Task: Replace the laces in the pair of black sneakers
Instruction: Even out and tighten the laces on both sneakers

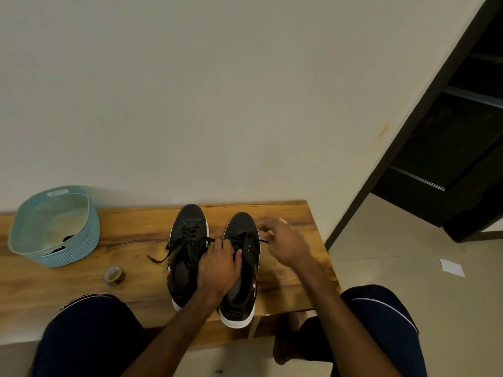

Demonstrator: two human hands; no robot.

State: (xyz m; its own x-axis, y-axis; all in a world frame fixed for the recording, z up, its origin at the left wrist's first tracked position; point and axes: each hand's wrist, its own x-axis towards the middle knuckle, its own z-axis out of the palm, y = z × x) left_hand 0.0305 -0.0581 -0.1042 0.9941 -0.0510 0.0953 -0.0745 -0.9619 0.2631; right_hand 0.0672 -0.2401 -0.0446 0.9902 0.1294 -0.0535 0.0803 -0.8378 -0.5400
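Observation:
Two black sneakers with white soles stand side by side on a wooden bench (136, 227), toes toward the wall. The left sneaker (187, 227) has black laces spilling loose to its left. My left hand (217, 268) lies over the opening of the right sneaker (242, 227), its fingers curled round the shoe's tongue area. My right hand (285, 243) is just right of that shoe and pinches the end of its black lace (261, 241), which runs taut from the eyelets. My right hand is motion-blurred.
A light-blue woven basket (89, 235) with something dark inside sits at the bench's left end. A small roll of tape (114, 276) lies in front of it. My knees flank the bench's near edge. A dark doorway stands at the right.

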